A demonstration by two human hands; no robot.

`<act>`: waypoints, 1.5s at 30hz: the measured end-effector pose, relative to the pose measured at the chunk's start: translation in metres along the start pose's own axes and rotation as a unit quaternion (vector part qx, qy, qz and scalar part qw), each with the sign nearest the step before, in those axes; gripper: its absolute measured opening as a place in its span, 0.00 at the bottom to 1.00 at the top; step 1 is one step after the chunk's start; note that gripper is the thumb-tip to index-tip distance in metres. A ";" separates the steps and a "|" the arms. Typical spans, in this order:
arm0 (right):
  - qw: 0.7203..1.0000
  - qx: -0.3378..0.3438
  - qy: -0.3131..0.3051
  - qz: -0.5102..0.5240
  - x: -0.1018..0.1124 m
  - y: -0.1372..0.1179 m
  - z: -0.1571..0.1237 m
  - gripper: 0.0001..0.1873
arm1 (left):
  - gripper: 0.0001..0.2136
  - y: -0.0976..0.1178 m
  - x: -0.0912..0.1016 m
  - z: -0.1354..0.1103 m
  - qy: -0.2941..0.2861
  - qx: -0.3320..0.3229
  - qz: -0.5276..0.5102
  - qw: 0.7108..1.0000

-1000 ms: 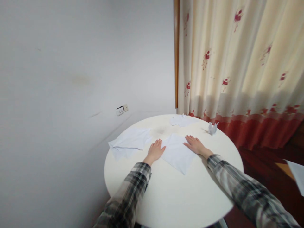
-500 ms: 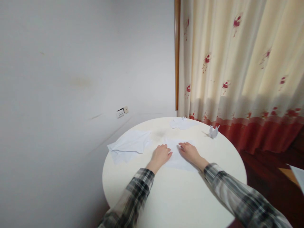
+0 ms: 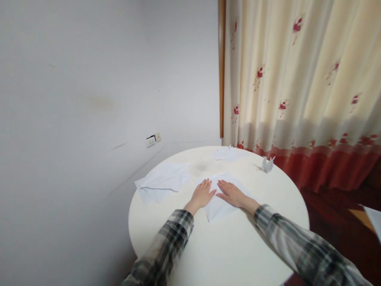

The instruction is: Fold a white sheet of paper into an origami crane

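Note:
A white sheet of paper, folded into a triangle-like shape, lies in the middle of the round white table. My left hand rests flat on its left part, fingers stretched out. Beside it, my right hand lies flat on the paper too, fingers spread and pointing left. Both hands press on the sheet and hold nothing.
A loose pile of white sheets sits at the table's left edge. More crumpled paper lies at the far rim and a small folded paper figure stands at the right. Behind are a grey wall and a flowered curtain.
The paper went from a wide open shape to a folded, smaller one. My hands came together at its middle, curled briefly, and now lie flat side by side on it.

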State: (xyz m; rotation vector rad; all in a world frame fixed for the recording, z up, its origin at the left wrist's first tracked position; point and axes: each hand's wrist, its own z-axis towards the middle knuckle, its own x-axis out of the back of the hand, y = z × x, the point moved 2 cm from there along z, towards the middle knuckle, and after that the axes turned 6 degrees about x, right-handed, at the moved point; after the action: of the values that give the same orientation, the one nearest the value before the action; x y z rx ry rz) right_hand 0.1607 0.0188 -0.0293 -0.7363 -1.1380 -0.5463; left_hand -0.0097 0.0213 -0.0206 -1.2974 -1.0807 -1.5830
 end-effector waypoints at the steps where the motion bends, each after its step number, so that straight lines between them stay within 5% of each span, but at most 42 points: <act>1: 1.000 -0.018 -0.005 -0.004 0.001 0.008 -0.003 0.36 | 0.29 -0.006 -0.002 0.002 0.001 0.018 0.005 1.000; 7: 0.988 -0.143 -0.005 -0.062 0.006 0.064 -0.023 0.35 | 0.29 -0.026 -0.012 0.004 0.005 0.074 0.022 0.997; 12: 0.973 -0.182 0.085 -0.115 0.015 0.062 -0.022 0.32 | 0.23 -0.017 -0.002 -0.004 0.050 0.019 0.030 0.998; 16: 0.973 -0.126 0.130 -0.144 0.028 0.029 -0.016 0.22 | 0.22 -0.001 0.013 -0.009 0.044 -0.076 0.017 0.996; 21: 0.989 -0.069 0.100 -0.083 0.027 -0.006 -0.008 0.19 | 0.16 0.021 0.033 -0.015 0.074 -0.025 0.070 0.994; 27: 0.995 0.061 0.081 -0.003 0.011 -0.020 0.002 0.22 | 0.16 0.027 0.021 -0.015 0.081 -0.075 0.003 0.994; 34: 0.999 -0.032 0.007 -0.014 0.004 0.014 -0.004 0.36 | 0.29 -0.001 -0.005 0.000 0.011 -0.002 -0.003 1.000; 39: 0.983 -0.172 -0.003 -0.065 0.014 0.062 -0.018 0.35 | 0.32 -0.012 -0.006 0.000 0.002 0.065 0.015 0.998; 45: 0.976 -0.207 -0.007 -0.068 0.019 0.070 -0.021 0.37 | 0.34 -0.014 -0.001 -0.002 0.017 0.138 0.018 0.990</act>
State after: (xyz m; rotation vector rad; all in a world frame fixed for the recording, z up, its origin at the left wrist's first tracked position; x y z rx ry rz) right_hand 0.2309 0.0478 -0.0330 -1.0246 -1.1041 -0.9122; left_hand -0.0233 0.0239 -0.0234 -1.0935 -1.2014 -1.3683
